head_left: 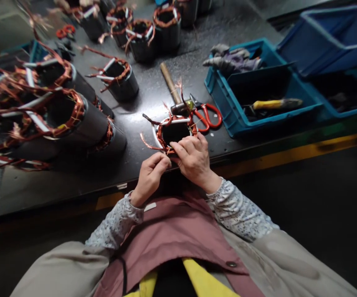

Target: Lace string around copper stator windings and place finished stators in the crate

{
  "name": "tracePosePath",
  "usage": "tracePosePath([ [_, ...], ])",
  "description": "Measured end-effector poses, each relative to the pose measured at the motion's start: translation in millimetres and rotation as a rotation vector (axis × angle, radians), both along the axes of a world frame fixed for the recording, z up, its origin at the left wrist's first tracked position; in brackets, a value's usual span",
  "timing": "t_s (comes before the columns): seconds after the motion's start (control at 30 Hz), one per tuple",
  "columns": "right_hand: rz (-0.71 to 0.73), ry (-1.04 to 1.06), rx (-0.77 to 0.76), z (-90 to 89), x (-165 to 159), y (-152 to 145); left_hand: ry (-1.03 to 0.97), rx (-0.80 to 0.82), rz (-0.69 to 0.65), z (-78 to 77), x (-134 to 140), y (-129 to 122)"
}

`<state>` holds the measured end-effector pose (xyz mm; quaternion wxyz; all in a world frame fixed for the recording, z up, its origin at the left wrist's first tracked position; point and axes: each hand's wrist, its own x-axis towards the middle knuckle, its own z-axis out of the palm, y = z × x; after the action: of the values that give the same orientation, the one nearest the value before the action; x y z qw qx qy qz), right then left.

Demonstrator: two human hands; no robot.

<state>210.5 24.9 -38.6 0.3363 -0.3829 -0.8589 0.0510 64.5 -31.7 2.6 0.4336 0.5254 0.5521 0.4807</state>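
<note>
A motor stator [177, 121] with copper windings, white sleeving and loose wire ends stands at the bench's near edge in front of me. At its near rim my left hand [152, 175] is closed in a pinch; what lies between thumb and finger is too small to make out. My right hand [193, 161] is curled over the near right rim, fingers bent against the winding. Just behind the stator lie a hammer [170, 82] with a wooden handle and red-handled scissors [207, 117].
Several wound stators [73, 115] crowd the left, with more [166, 27] at the back and a single one [119, 80] between. On the right, a teal bin [237, 123] holds gloves [236, 60] and a yellow-handled tool [268, 104]. A blue bin [329, 41] sits tilted behind.
</note>
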Motion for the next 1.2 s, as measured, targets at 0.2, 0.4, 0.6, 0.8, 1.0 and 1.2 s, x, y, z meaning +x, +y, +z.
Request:
tracePosePath([
  [0.2, -0.015, 0.193, 0.069, 19.1, 49.9, 29.7, 0.034, 0.133, 0.324, 4.2, -56.6, -33.5],
  [0.4, -0.416, -0.451, -0.467, 39.2, 50.9, 90.8, -0.558, -0.6, 0.216, -5.7, -41.7, -21.8],
  [0.6, -0.432, -0.543, -0.611, 52.1, 8.1, 107.7, -0.775, -0.55, -0.02, 2.0, -8.4, 2.4],
  [0.8, -0.504, -0.317, -0.838, 62.2, 22.0, 102.8, -0.714, -0.474, 0.011, -11.2, -14.3, -1.3],
  [1.0, -0.305, 0.338, -1.035, 82.1, 64.7, 47.8, -0.546, -0.363, -0.054, -17.3, -11.2, -3.3],
  [1.2, 0.307, 0.415, -1.399, 81.6, 98.1, -16.5, -0.409, -0.283, -0.027, -17.5, -11.2, -9.3],
])
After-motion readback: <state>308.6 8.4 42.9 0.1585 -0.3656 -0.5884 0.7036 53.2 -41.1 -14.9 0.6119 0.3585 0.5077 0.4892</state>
